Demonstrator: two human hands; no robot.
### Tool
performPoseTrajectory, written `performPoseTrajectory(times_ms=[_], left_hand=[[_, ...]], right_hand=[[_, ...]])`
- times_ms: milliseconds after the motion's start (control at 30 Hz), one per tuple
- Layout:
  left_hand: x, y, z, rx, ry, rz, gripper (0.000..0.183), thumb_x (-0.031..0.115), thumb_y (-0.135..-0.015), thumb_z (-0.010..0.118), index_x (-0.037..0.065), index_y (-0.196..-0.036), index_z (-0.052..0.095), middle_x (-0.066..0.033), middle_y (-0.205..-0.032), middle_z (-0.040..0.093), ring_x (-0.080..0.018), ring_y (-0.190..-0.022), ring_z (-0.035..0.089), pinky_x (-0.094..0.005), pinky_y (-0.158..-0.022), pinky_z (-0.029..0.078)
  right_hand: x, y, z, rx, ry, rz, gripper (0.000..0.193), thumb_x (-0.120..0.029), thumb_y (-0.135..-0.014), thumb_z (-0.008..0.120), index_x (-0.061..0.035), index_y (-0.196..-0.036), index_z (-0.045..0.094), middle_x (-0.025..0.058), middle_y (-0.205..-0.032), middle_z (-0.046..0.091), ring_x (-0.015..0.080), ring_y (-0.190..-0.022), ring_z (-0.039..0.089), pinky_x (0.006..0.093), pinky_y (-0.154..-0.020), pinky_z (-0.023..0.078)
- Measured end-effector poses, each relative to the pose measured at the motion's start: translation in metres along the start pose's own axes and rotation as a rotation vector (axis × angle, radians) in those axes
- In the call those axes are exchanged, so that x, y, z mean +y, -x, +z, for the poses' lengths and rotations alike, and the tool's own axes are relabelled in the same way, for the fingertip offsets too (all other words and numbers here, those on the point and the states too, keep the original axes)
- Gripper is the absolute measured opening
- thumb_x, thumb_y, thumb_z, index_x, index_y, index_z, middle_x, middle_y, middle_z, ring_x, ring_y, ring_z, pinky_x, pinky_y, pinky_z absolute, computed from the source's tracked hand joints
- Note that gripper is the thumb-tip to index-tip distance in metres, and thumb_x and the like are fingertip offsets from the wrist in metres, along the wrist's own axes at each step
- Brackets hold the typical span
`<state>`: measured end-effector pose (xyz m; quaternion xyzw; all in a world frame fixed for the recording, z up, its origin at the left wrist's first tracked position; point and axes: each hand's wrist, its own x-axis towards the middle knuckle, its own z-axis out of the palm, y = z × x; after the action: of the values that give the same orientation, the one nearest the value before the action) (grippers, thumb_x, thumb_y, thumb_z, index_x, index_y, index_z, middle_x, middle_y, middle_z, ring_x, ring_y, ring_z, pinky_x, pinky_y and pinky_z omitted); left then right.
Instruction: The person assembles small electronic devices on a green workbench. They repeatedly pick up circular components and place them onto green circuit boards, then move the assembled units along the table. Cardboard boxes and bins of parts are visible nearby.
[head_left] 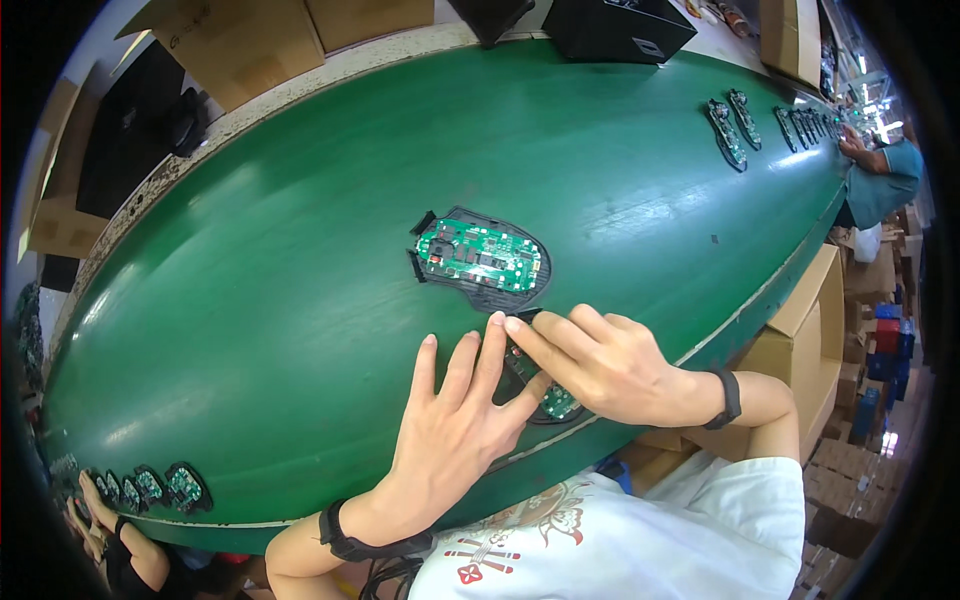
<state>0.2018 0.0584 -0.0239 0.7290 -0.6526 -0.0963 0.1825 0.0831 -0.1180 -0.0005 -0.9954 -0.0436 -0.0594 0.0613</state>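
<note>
Under my hands, close to the near table edge, is a black computer mouse base with a green circuit board (pixel 560 402); my fingers cover much of it. My left hand (pixel 455 420) has its thumb over the board and its index finger at the far end, gripping the base, while the other fingers spread over the table. My right hand (pixel 610 370) is closed round the other side, its index fingertip pressed at the far end beside the left one. Just beyond lies a second mouse base (pixel 482 258), board side up, touched by neither hand.
Several more board assemblies (pixel 727 135) line the green table (pixel 300 260) at far right, others (pixel 185 487) at lower left. Co-workers' hands (pixel 95 505) show at both ends. A black bin (pixel 615 32) and cardboard boxes (pixel 230 50) stand along the far edge; another box (pixel 800 340) sits at right.
</note>
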Motion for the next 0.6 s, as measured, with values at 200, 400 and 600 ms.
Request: performPoseTrajectory(times_ms=[200, 400, 600], left_hand=[[0.012, 0.015, -0.02, -0.149, -0.279, -0.07, 0.051, 0.016, -0.089, 0.057, 0.028, -0.138, 0.06, -0.0165, -0.119, 0.055, -0.027, -0.102, 0.051, -0.0599, -0.109, 0.039], [0.003, 0.022, -0.024, -0.176, -0.281, -0.033, 0.055, 0.015, -0.087, 0.057, 0.028, -0.14, 0.058, -0.0143, -0.107, 0.052, -0.0271, -0.1, 0.05, -0.0619, -0.108, 0.039], [0.001, 0.025, -0.018, -0.112, -0.223, -0.075, 0.059, 0.012, -0.084, 0.059, 0.031, -0.14, 0.058, -0.0132, -0.107, 0.051, -0.0274, -0.103, 0.049, -0.0628, -0.108, 0.039]], right_hand=[[0.009, 0.011, -0.015, 0.094, -0.196, 0.152, 0.044, -0.006, -0.069, 0.076, -0.0069, -0.113, 0.072, 0.002, -0.093, 0.063, 0.0171, -0.074, 0.06, 0.0292, -0.05, 0.05], [-0.007, 0.03, -0.006, 0.047, -0.331, 0.243, 0.023, -0.009, -0.075, 0.082, -0.0086, -0.097, 0.075, 0.0012, -0.088, 0.063, 0.0161, -0.071, 0.06, 0.0296, -0.047, 0.048], [-0.012, 0.029, 0.002, 0.13, -0.331, 0.223, 0.02, -0.011, -0.073, 0.083, -0.0083, -0.091, 0.074, 0.0007, -0.085, 0.064, 0.0148, -0.069, 0.058, 0.028, -0.047, 0.047]])
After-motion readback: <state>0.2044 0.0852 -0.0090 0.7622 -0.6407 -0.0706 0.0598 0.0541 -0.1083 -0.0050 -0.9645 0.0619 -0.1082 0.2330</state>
